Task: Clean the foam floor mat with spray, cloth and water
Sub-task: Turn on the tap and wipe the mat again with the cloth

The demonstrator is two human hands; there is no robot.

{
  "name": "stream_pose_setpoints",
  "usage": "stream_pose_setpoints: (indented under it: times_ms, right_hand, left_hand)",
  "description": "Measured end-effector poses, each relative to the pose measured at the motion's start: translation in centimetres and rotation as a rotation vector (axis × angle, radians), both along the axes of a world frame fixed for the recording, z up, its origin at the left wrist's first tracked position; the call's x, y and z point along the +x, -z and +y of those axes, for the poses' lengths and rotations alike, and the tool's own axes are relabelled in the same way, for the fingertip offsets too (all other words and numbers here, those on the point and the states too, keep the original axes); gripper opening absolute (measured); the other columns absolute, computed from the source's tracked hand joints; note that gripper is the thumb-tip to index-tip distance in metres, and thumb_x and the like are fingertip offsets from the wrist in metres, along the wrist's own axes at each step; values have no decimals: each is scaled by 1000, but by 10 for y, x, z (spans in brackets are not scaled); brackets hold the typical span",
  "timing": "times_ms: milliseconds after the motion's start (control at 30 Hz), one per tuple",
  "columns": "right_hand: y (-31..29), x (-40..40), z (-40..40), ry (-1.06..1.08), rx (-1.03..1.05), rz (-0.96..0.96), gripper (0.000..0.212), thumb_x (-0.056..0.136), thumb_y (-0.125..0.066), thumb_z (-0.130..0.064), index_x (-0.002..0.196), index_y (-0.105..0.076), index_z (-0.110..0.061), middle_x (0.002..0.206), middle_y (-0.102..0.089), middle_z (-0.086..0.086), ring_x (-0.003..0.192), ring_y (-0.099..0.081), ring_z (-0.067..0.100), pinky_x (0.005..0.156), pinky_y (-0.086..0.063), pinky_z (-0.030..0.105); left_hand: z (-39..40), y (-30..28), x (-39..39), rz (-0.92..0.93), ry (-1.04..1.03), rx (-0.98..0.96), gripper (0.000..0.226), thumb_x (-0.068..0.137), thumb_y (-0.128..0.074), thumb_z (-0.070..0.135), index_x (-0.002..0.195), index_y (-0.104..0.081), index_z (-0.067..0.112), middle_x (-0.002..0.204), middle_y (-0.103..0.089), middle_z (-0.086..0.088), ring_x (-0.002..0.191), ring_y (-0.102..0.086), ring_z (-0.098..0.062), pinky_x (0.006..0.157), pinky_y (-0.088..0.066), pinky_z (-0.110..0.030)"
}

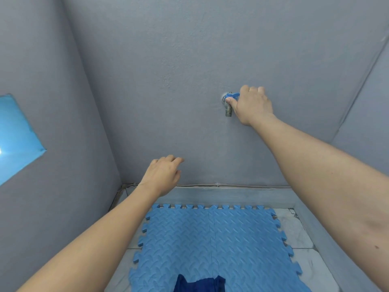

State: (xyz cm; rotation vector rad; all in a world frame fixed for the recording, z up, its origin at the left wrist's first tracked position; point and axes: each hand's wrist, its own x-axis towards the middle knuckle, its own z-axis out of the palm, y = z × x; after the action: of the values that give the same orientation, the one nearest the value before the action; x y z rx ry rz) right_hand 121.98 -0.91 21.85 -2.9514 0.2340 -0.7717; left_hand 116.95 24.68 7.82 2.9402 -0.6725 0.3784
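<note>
A blue foam floor mat (210, 243) with jigsaw edges lies on the tiled floor below me. A dark blue cloth (200, 284) rests on its near edge, partly cut off by the frame. On the grey wall a metal tap (228, 109) with a blue lever handle (232, 96) sticks out. My right hand (252, 104) grips that handle. No water shows at the spout. My left hand (163, 175) hovers in the air to the left and lower, fingers loosely curled, holding nothing. No spray bottle is in view.
Grey walls close in on the left, front and right. A raised grey curb (231, 197) and a thin cable run along the wall's foot. Pale marble tiles (303, 249) border the mat. A bright blue panel (16, 135) sits in the left wall.
</note>
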Motion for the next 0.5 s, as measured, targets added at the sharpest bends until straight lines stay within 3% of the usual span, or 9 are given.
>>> stream_pose_setpoints:
  times_ms: [500]
  right_hand:
    - [2, -3, 3, 9, -25, -31, 61, 98, -35, -56, 123, -46, -1, 125, -52, 20, 120, -41, 33, 91, -42, 40]
  left_hand:
    - [7, -1, -2, 2, 6, 5, 43, 99, -41, 26, 141, -41, 20, 133, -53, -4, 116, -53, -24, 99, -40, -39]
